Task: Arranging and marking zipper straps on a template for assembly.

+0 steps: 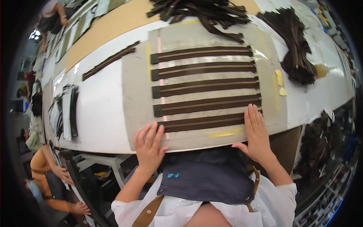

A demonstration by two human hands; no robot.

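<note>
White worktable [102,109] is bearing a grey cardboard sheet [132,98] with five dark brown zipper strips [206,89] lying in rows; left hand [149,145] and right hand [257,132] are pressing flat on its near edge, fingers spread.

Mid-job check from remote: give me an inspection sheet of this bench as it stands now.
Surface: white table, grey board lying on it.
Job's things: five dark brown strips laid in parallel rows on the board; nearest strip under the fingertips.
Clutter: loose strip pile at far edge, bundle at right, long strip at left, yellow tape pieces.
Grippers: left hand and right hand flat, open, on the board's near edge.
Cables: nothing seen.
Surroundings: other people working at lower left.
</note>
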